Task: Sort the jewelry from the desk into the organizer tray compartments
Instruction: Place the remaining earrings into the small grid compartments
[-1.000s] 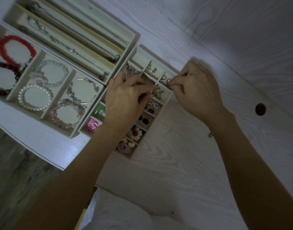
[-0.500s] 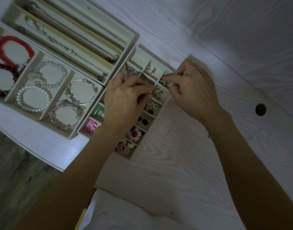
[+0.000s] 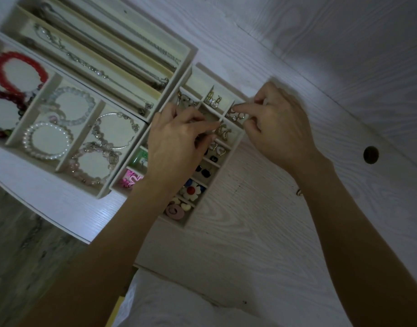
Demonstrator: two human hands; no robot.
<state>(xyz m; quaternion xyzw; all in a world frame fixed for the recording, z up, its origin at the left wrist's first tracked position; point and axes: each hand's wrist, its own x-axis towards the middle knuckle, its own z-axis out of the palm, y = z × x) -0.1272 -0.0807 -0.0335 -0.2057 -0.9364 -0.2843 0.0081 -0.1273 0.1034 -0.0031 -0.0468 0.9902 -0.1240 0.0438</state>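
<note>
Place: a home, likely a bedroom.
Signs: white wood-grain desk (image 3: 261, 232) with jewelry organizer trays (image 3: 103, 192); marbled floor (image 3: 18, 244) beyond its left edge.

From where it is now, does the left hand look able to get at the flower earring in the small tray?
Probably yes: the flower earring lies uncovered just beside the left hand's wrist, though that hand would first have to pull back.

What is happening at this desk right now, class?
A person is sorting jewelry into white trays on a desk. The right hand pinches a small earring over a far compartment of the earring tray. The left hand hovers beside it with fingers curled; whether it holds anything cannot be told. Bracelets and necklaces already lie in neighbouring trays.
</note>
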